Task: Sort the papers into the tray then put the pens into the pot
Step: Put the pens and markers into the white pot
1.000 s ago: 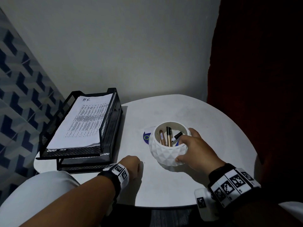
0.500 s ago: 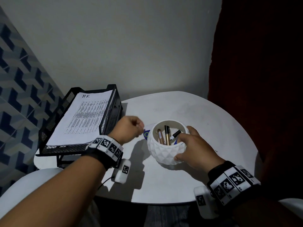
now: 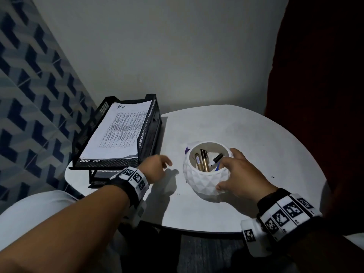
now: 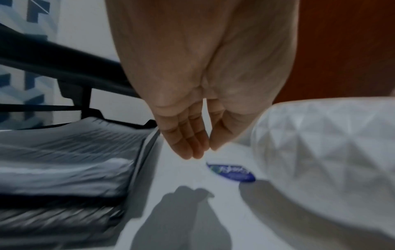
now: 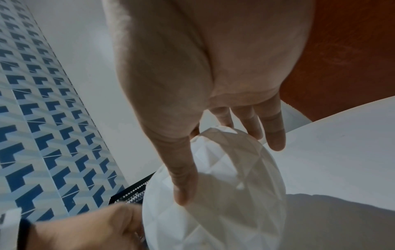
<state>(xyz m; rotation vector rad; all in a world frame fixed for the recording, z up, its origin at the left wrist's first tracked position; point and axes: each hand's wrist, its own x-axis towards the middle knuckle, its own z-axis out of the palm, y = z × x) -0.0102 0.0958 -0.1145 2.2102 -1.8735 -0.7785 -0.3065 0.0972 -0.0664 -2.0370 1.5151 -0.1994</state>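
A white faceted pot (image 3: 204, 180) stands on the round white table (image 3: 256, 134). Inside it lean gold pens (image 3: 203, 161) and a black-capped marker (image 3: 215, 160). My right hand (image 3: 240, 174) holds the pot, with the thumb on its near side and the fingers over the right rim; the right wrist view shows the thumb (image 5: 181, 186) lying on the pot (image 5: 213, 211). My left hand (image 3: 157, 166) hovers between the tray and the pot, fingers relaxed and holding nothing (image 4: 192, 143). Printed papers (image 3: 118, 134) marked "HR" lie in the top level of the black mesh tray (image 3: 146, 134).
A blue round sticker (image 4: 232, 173) lies on the table just left of the pot (image 4: 320, 143). The tray (image 4: 64, 160) stands at the table's left edge against a blue patterned wall. A dark red surface rises on the right.
My left hand rose from the table's front edge and moved forward into the gap between tray and pot, and its fingers loosened. My right hand stayed on the pot.
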